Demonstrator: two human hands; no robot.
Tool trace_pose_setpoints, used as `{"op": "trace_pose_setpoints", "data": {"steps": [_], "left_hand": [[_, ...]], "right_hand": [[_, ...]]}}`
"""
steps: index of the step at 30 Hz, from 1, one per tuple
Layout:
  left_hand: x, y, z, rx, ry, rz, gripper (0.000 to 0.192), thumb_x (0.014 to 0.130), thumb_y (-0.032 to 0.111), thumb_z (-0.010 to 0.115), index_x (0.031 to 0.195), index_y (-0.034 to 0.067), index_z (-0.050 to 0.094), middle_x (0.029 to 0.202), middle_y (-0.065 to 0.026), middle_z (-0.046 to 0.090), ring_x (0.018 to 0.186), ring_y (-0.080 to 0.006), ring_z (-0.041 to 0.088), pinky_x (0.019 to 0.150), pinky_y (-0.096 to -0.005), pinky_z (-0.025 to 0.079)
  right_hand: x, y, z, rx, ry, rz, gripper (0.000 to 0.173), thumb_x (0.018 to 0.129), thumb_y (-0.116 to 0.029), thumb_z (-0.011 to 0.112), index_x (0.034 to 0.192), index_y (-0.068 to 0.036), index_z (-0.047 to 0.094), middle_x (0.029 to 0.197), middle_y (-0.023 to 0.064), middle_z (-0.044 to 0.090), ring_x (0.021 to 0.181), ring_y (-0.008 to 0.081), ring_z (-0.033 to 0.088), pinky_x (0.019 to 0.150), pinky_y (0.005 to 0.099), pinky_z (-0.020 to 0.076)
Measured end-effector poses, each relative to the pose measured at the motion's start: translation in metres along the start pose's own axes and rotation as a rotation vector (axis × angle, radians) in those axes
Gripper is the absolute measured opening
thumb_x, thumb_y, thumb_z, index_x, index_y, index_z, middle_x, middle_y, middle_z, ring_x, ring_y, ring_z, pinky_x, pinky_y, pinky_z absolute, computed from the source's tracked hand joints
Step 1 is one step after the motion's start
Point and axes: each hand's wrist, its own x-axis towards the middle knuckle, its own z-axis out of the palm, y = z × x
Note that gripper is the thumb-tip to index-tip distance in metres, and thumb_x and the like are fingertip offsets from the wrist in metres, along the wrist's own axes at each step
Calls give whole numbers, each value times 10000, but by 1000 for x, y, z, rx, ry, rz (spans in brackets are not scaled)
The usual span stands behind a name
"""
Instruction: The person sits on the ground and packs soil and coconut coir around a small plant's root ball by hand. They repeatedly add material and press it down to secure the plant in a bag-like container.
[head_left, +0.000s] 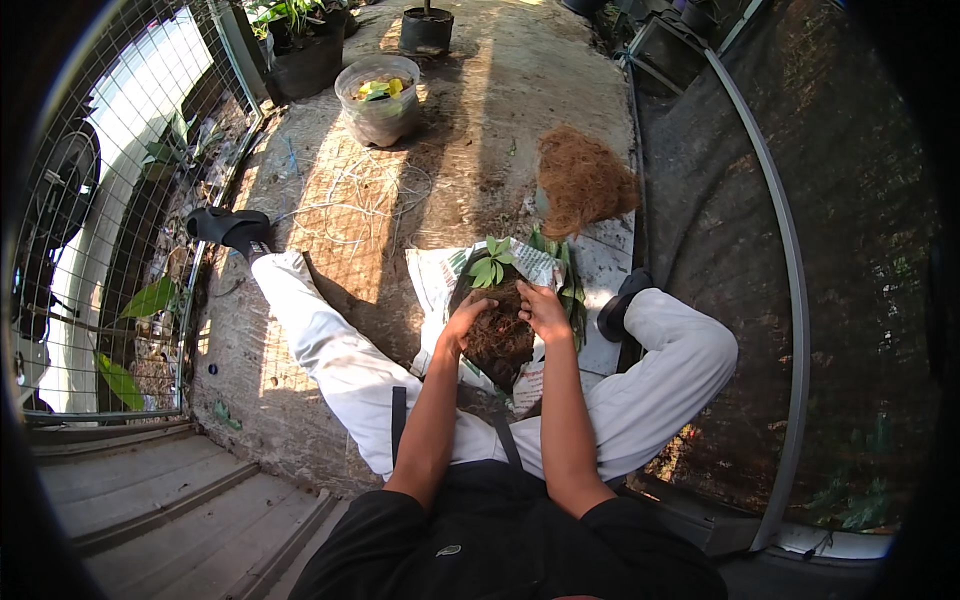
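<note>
Between my legs lies a white plastic sack (433, 279) with printing on it. On it rests a mass of brown fibre and dark soil (499, 341), with a small green leafy plant (491, 264) at its far end. My left hand (471, 315) grips the left side of the fibre, its fingertips partly sunk in. At the upper right of the same mass, my right hand (538, 306) pinches fibre between thumb and fingers. Long green leaves (574, 296) stick out beside the sack, just right of my right hand.
A heap of coconut fibre (581, 180) lies ahead to the right. Tangled white string (360, 199) is on the concrete floor, with a clear plastic tub of leaves (379, 105) beyond it. Black plant pots (426, 34) stand farther off. Wire mesh (142, 225) borders the left, dark netting (720, 225) the right.
</note>
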Motion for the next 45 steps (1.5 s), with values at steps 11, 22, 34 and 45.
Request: {"op": "trace_pose_setpoints", "data": {"steps": [11, 22, 34, 45], "left_hand": [[2, -3, -2, 226, -66, 64, 543, 799, 189, 649, 1281, 6, 481, 1211, -128, 566, 1082, -217, 561, 891, -322, 470], [-5, 7, -5, 185, -83, 71, 543, 807, 227, 641, 1298, 46, 494, 1223, -103, 545, 1160, -222, 496, 942, -347, 413], [9, -7, -29, 265, -4, 30, 733, 774, 245, 675, 1392, -20, 384, 1259, -149, 557, 1143, -234, 540, 934, -339, 432], [17, -11, -16, 368, -9, -54, 1023, 670, 378, 730, 1485, 3, 237, 1496, -201, 317, 1353, -312, 353, 1027, -404, 348]], "right_hand": [[9, -8, -28, 471, -158, -31, 173, 954, -168, 593, 822, -77, 529, 660, -56, 364, 556, 62, 330, 526, 265, 307], [9, 9, 1, -519, 46, -149, 271, 1003, -282, 479, 1164, -65, 503, 952, 23, 553, 751, 100, 491, 615, 283, 434], [2, -7, -5, -1079, -267, -167, 337, 869, -305, 669, 847, 30, 693, 685, 32, 615, 554, 120, 489, 545, 350, 413], [7, 4, -6, 169, -63, 94, 218, 954, -180, 581, 779, -90, 486, 610, -50, 278, 474, 69, 225, 444, 264, 242]]}}
